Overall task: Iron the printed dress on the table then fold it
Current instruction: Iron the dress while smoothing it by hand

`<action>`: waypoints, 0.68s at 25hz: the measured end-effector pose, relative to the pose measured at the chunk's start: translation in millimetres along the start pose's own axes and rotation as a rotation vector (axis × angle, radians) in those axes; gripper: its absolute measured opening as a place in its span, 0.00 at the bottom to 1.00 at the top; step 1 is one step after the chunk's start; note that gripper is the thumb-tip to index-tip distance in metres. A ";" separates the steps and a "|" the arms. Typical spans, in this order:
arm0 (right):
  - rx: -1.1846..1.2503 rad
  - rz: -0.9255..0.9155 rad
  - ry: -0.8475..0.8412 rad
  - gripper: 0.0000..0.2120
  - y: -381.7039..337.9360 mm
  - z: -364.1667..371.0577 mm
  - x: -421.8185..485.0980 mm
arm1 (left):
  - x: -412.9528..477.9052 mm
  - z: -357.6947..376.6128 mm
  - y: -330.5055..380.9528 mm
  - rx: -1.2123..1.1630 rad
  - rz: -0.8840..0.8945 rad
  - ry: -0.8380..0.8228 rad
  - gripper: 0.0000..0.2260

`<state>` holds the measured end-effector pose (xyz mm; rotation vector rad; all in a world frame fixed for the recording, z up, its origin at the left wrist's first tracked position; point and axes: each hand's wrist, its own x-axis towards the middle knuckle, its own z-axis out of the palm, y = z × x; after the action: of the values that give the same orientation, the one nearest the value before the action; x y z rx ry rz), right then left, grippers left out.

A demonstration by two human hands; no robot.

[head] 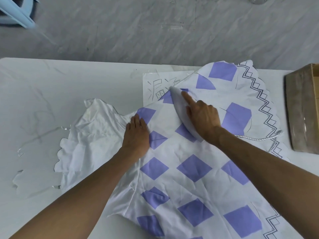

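Observation:
The printed dress [195, 168], white with purple diamond patches and a dark zigzag hem, lies spread over the white table [51, 87]. Its plain white crumpled part [89, 135] bunches at the left. A pale grey iron [181, 107] stands on the cloth with its tip pointing away from me. My right hand [202, 116] grips the iron, index finger stretched along its top. My left hand [136, 133] presses flat on the fabric just left of the iron, fingers straight.
A sheet of paper with drawn characters [155, 87] lies under the dress at the far side. A cardboard box [303, 109] sits at the right table edge. A light blue plastic stool [15, 12] stands on the grey floor at top left.

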<state>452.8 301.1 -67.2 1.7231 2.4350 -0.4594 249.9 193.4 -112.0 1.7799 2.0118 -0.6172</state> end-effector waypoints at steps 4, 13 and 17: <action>0.061 0.194 0.044 0.24 46.2 -5.8 7.8 | 6.0 -14.0 10.1 0.025 -0.072 -0.067 0.28; 0.068 -0.096 -0.055 0.25 25.5 -14.6 -2.1 | 38.2 -28.8 56.9 -0.132 0.138 0.128 0.37; 0.021 -0.087 -0.061 0.25 24.0 -9.9 9.3 | 44.4 -18.1 66.4 -0.022 0.094 0.014 0.41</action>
<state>472.8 319.9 -64.6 1.5914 2.4778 -0.5406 310.4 246.7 -126.2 1.8586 1.9244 -0.5531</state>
